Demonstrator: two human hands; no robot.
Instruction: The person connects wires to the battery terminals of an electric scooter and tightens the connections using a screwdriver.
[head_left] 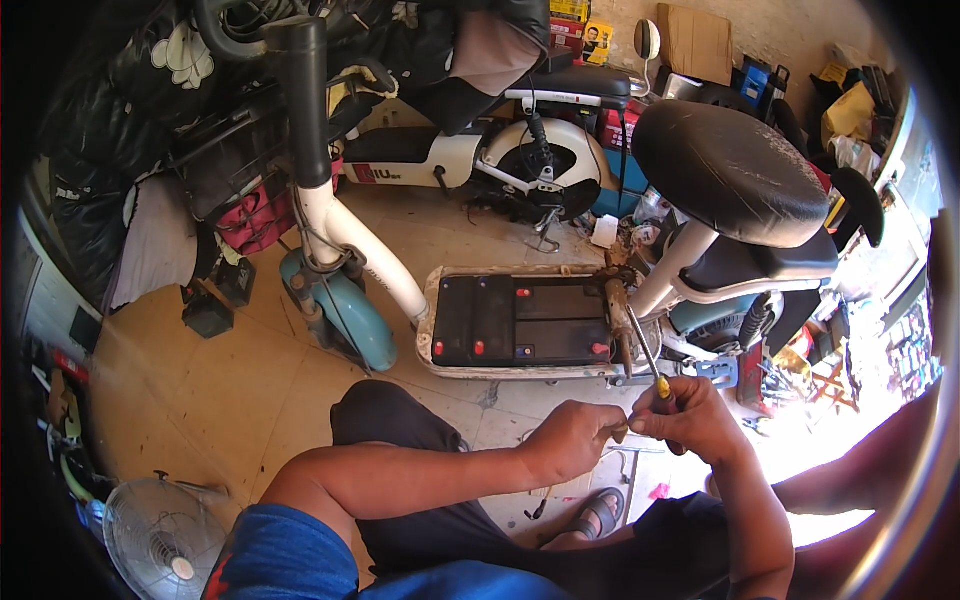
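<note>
My right hand (690, 418) is closed around the yellow and dark handle of a screwdriver (648, 345). Its metal shaft points up and away, its far end beside a rusty metal tube (617, 320) on the electric scooter. My left hand (575, 440) is closed in a pinch, its fingertips almost meeting those of my right hand. Whatever small thing lies between them is too small to make out. Just beyond both hands is the scooter's open footboard tray (427, 345), where black batteries (560, 342) with red terminal caps sit.
The scooter's black seat (730, 170) rises on the right, its white frame tube (365, 265) and teal front fender (360, 320) on the left. Behind stands another white scooter (440, 160). A fan (165, 540) is at lower left. A bare limb (850, 480) shows at lower right.
</note>
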